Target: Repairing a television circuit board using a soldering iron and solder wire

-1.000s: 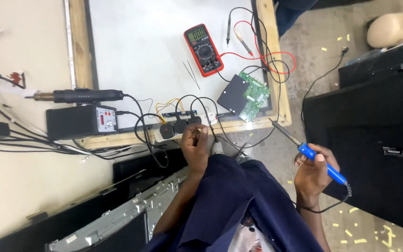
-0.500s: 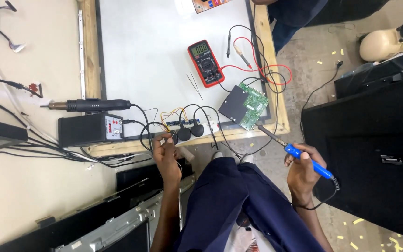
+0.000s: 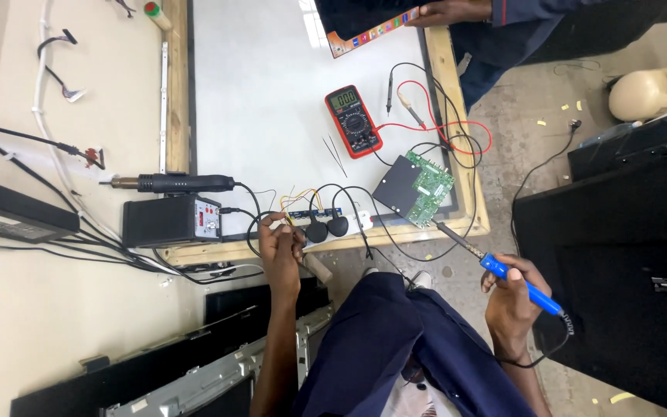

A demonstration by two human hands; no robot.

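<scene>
Two hands at work: left hand [image 3: 282, 249] pinching wires at the power strip [image 3: 326, 225]; right hand [image 3: 512, 297] gripping soldering iron [image 3: 503, 272], tip at five o'clock of the circuit board [image 3: 414, 188], not yet touching.

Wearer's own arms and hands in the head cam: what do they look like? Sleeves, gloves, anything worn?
Both arms are bare from the elbow down as far as shown: no sleeves, no gloves. The left hand and the right hand show no rings, and no watch or band is visible on either wrist. Fingers are uncovered. Below the arms the person wears dark navy clothing.
</scene>
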